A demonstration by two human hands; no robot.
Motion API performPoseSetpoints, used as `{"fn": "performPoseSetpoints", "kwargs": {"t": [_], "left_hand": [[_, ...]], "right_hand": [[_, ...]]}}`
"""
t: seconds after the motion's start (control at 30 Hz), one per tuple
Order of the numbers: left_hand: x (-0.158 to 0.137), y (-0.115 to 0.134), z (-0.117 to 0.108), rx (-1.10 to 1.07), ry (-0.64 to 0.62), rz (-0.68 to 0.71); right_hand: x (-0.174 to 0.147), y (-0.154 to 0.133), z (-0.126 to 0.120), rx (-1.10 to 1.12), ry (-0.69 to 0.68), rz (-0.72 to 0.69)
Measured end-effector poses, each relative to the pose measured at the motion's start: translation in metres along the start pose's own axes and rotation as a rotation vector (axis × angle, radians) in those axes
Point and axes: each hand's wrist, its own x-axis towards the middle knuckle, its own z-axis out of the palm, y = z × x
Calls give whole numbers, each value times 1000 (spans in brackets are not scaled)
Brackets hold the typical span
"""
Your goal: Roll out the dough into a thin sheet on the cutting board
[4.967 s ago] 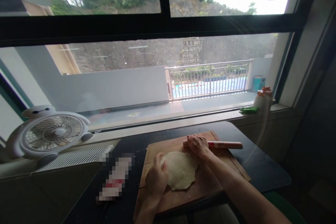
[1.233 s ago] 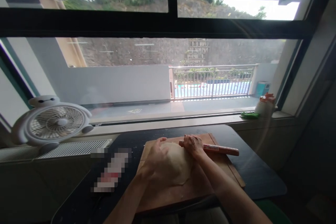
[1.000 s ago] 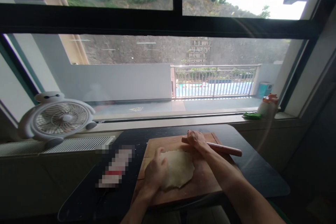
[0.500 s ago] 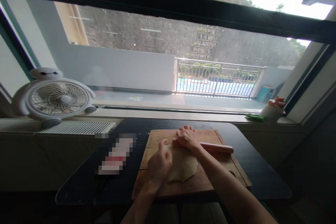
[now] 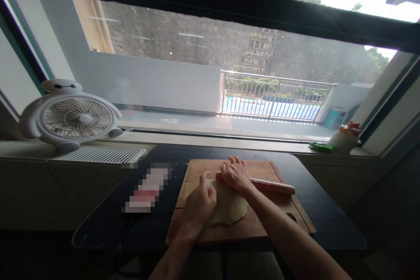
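Observation:
A flattened sheet of dough (image 5: 231,208) lies on a wooden cutting board (image 5: 254,232). My right hand (image 5: 234,173) is closed over the left part of a rolling pin (image 5: 274,185), with its fingers draped across the far side. The pin lies along the dough's far edge, its right end sticking out past my wrist. At the dough's left side is my left hand (image 5: 201,201), its fingers curled on the dough's edge and the index finger bent upward. My left palm hides part of the dough.
The board sits on a dark table (image 5: 328,218) before a large window. A white fan (image 5: 83,118) stands on the left ledge. A blurred-out item (image 5: 147,190) is on the table's left. A white container (image 5: 344,138) and a green item (image 5: 321,147) sit on the sill.
The view has shifted slightly. Both hands keep nearly the same places on the dough and the rolling pin.

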Motion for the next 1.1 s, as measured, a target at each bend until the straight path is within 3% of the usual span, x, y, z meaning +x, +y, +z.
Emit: {"fn": "performPoseSetpoints", "kwargs": {"t": [0.1, 0.2, 0.43, 0.77, 1.0, 1.1], "left_hand": [[0, -1, 1, 18, -6, -6], [-1, 0, -2, -3, -7, -6], [-2, 2, -6, -87, 71, -29], [0, -3, 0, -52, 67, -34], [-2, -1, -1, -100, 84, -11], [-1, -1, 0, -112, 101, 1]], "right_hand": [[15, 4, -3, 6, -52, 34], [10, 2, -7, 27, -89, 27], [-30, -9, -5, 48, 42, -93], [17, 3, -2, -4, -20, 20], [-33, -17, -5, 40, 94, -101], [-35, -18, -3, 47, 100, -100]]}}
